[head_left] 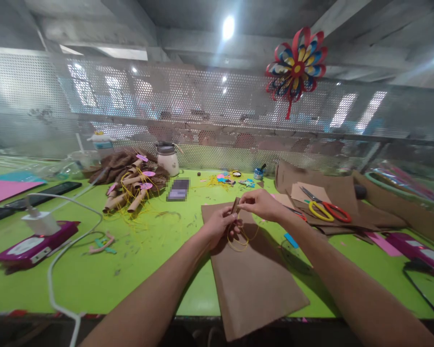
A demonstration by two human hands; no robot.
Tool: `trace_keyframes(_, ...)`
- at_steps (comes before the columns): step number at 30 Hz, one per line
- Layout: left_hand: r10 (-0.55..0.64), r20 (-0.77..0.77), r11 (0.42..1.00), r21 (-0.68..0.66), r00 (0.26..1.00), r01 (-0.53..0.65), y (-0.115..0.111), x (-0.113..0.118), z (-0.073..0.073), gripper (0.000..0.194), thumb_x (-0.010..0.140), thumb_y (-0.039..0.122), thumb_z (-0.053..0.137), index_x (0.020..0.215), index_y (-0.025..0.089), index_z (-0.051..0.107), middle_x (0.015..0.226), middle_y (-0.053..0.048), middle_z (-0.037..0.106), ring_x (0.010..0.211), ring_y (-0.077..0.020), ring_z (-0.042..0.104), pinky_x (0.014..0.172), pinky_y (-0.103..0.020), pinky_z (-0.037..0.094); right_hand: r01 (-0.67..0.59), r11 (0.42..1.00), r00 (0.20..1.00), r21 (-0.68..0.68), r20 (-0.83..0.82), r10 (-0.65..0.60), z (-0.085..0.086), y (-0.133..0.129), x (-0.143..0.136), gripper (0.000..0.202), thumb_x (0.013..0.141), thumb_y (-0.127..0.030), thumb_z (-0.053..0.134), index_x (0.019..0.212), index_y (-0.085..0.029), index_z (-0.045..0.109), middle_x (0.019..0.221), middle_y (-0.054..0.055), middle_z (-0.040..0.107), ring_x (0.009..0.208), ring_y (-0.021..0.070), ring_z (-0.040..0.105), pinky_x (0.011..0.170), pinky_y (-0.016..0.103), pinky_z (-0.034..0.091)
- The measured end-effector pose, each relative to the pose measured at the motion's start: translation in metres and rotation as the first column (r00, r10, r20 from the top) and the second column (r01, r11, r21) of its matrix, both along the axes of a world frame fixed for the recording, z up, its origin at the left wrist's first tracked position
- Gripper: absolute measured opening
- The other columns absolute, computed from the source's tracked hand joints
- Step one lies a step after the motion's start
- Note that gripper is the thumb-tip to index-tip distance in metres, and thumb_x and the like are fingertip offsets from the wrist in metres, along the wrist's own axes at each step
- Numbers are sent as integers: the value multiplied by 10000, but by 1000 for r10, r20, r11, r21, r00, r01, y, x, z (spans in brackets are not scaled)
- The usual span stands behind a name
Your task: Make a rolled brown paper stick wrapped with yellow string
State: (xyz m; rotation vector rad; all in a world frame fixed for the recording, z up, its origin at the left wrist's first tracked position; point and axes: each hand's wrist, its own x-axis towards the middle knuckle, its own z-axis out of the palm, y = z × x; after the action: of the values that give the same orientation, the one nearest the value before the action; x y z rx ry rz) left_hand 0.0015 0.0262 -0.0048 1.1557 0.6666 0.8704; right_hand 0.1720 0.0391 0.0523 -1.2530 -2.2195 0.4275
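My left hand (220,225) is closed around a small brown paper roll (236,205), which stands tilted out of its fingers. Thin yellow string (238,248) hangs in loops below that hand. My right hand (262,203) pinches close against the roll's upper end; whether its fingertips grip the string or the paper is too small to tell. Both hands are over the far end of a large brown paper sheet (255,284), whose near end overhangs the table's front edge.
Paper tubes (133,200) with pink tags and yellow strings lie left on the green table (159,274). Scissors (320,209) rest on brown paper at right. A white cable (52,274) crosses the left side near a purple power strip (36,246). A jug (168,159) stands behind.
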Motion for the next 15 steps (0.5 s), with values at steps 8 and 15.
trace_keyframes(8,-20,8,1000,20,1000,20,0,0,-4,280,809,249,592,1063,135,556,740,-40,603,523,-67,546,486,-176,407,18,997,999,77,-34,-15,-9,9,1,175,772,-239,579,762,-125,711,654,38,650,581,120,513,547,229,365)
trace_keyframes(15,-30,11,1000,8,999,30,-1,0,1,360,813,379,579,1089,150,546,724,-31,593,492,-71,526,459,-183,407,91,992,996,83,-32,-89,-15,13,0,146,751,-234,592,754,-140,704,605,11,622,557,108,503,535,218,357)
